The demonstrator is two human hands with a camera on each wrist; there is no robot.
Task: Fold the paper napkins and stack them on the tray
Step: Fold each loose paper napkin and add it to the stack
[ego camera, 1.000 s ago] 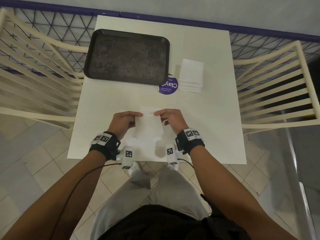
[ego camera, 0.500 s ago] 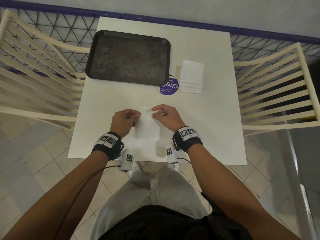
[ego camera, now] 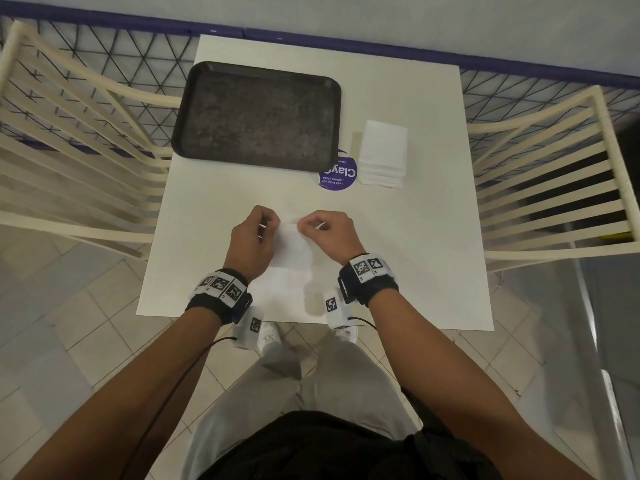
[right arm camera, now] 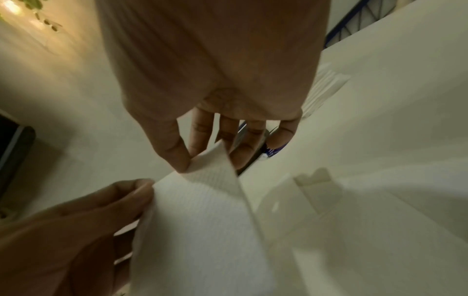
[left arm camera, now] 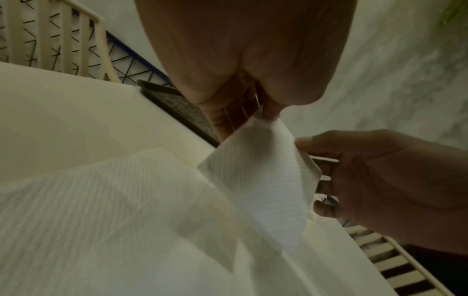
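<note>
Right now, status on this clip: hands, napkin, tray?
Both hands, left and right, pinching napkin corners, mid-fold. Tray bare. Nothing blocking.

White table (ego camera: 415, 237), cream slatted chairs (ego camera: 554, 188), tiled floor (ego camera: 69, 341), grey wall (ego camera: 381, 15)

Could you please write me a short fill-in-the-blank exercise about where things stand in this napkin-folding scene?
1. Both hands pinch the far edge of one ____ lifted off the table.
2. The dark tray holds ____ napkins so far.
3. The napkin stack sits to the ____ of the tray.
4. The round purple sticker lies between the tray and the ____.

Missing words: napkin; no; right; stack
</note>
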